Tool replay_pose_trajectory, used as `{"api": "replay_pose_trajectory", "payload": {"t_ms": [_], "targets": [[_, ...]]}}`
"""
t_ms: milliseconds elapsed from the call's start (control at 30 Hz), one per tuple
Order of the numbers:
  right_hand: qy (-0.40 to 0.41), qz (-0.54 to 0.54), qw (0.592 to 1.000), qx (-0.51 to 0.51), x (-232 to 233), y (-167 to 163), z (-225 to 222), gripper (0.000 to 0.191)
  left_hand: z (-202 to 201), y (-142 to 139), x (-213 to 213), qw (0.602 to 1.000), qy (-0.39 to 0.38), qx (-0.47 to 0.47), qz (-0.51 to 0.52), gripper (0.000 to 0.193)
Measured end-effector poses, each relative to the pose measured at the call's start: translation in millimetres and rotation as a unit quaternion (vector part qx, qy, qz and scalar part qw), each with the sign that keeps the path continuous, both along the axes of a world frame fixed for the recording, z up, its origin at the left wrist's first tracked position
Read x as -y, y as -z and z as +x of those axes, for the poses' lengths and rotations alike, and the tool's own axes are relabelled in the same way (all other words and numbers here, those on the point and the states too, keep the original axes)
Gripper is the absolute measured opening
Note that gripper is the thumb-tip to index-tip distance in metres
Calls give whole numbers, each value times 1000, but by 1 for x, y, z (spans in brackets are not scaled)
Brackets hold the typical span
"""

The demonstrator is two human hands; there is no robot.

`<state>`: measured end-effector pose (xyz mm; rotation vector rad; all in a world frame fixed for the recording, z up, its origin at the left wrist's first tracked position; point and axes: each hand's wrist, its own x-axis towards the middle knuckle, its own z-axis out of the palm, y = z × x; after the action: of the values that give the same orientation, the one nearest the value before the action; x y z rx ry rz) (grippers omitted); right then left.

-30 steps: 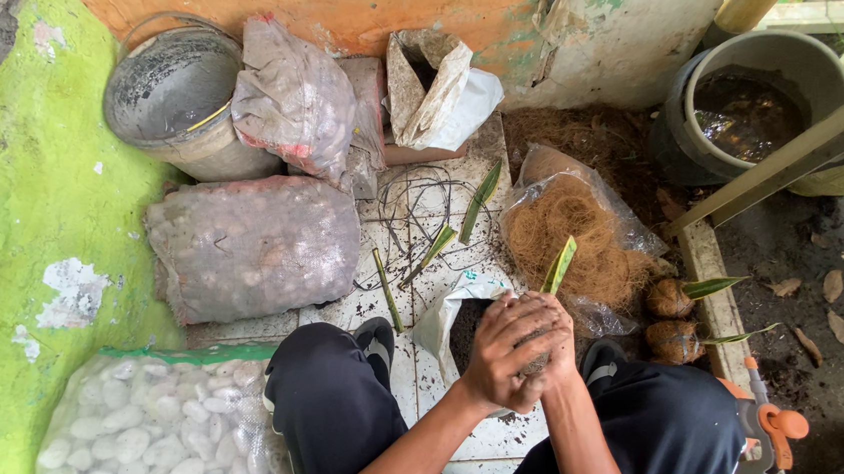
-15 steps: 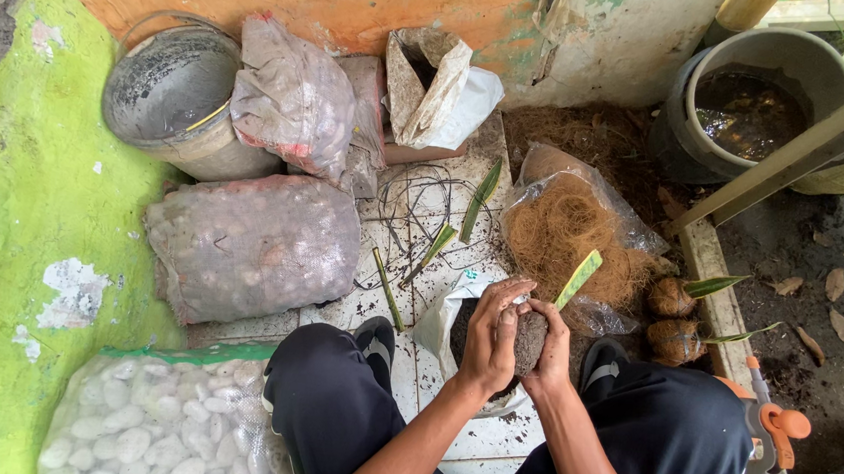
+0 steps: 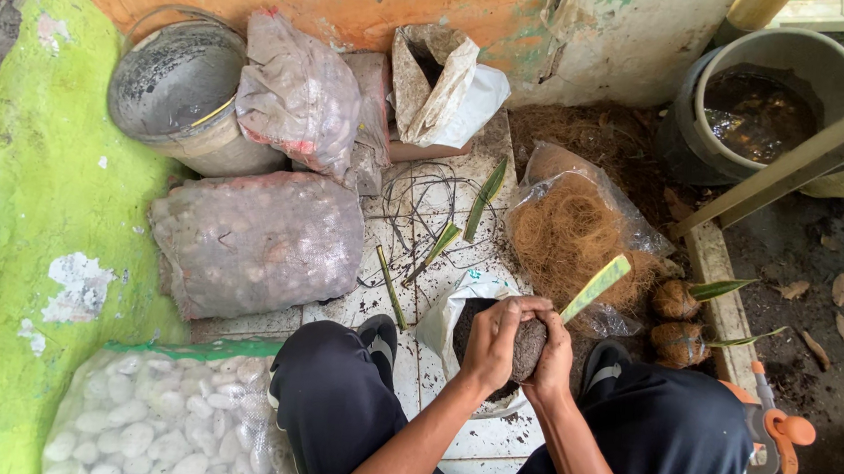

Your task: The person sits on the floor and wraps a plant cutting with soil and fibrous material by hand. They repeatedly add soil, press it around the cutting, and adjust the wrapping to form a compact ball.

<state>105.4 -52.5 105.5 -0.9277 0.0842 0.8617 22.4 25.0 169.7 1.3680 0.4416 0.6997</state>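
Note:
My left hand (image 3: 492, 339) and my right hand (image 3: 555, 356) cup a dark ball of soil (image 3: 529, 348) between them. A yellow-edged green leaf cutting (image 3: 596, 287) sticks up and to the right out of the ball. The ball is held just above an open white bag of dark soil (image 3: 457, 322) that sits between my knees. Both hands press on the ball's sides, the left from the left, the right from the right.
A clear bag of coconut fibre (image 3: 571, 236) lies beyond my hands. Two fibre-wrapped balls with leaves (image 3: 674, 319) sit to its right. Loose leaf cuttings (image 3: 436, 246) and wire lie on the tiles. Bags of stones (image 3: 256, 242), (image 3: 161, 427), a grey bucket (image 3: 174, 92), a water tub (image 3: 759, 103) and an orange sprayer (image 3: 778, 436) surround me.
My hands have spread from covering the ball to gripping its sides, so the soil ball shows between them. The leaf has tilted further to the right.

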Motion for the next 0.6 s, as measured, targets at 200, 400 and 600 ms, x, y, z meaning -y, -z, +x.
{"api": "replay_pose_trajectory", "payload": {"t_ms": [200, 400, 600], "targets": [[0, -15, 1000, 24, 6, 11, -1, 23, -1, -2, 10, 999, -44, -26, 9, 53], [-11, -26, 999, 21, 2, 7, 5, 23, 1, -13, 10, 997, -63, -29, 20, 51], [-23, -3, 998, -52, -1, -9, 5, 23, -1, -18, 12, 996, -79, -27, 19, 53]]}}
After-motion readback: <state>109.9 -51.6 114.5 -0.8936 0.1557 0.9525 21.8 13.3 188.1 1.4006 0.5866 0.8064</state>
